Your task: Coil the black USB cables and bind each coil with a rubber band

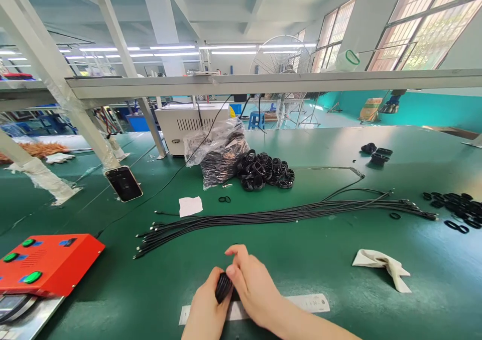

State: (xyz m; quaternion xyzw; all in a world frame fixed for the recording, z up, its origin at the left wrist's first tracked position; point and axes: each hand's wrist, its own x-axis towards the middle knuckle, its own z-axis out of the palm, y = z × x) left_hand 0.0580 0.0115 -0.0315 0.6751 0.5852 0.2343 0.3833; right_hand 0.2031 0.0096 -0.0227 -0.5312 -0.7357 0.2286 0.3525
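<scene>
In the head view, a tightly coiled black cable (223,287) is held upright between my hands near the front of the table. My left hand (207,305) wraps round it from the left, thumb and fingers closed. From the right, my right hand (256,289) presses against the same coil, its fingers curled near the top; its grip is partly hidden. Under my hands lies a steel ruler (309,303), its middle covered. Ahead of them a bundle of straight black cables (256,218) stretches across the table, with plug ends at the left.
Behind the bundle sit a heap of coiled cables (265,170) and a plastic bag (222,154). Black rings (457,207) lie at right, near a white cloth (380,264). At left are a red box with green buttons (56,259) and a phone (124,183).
</scene>
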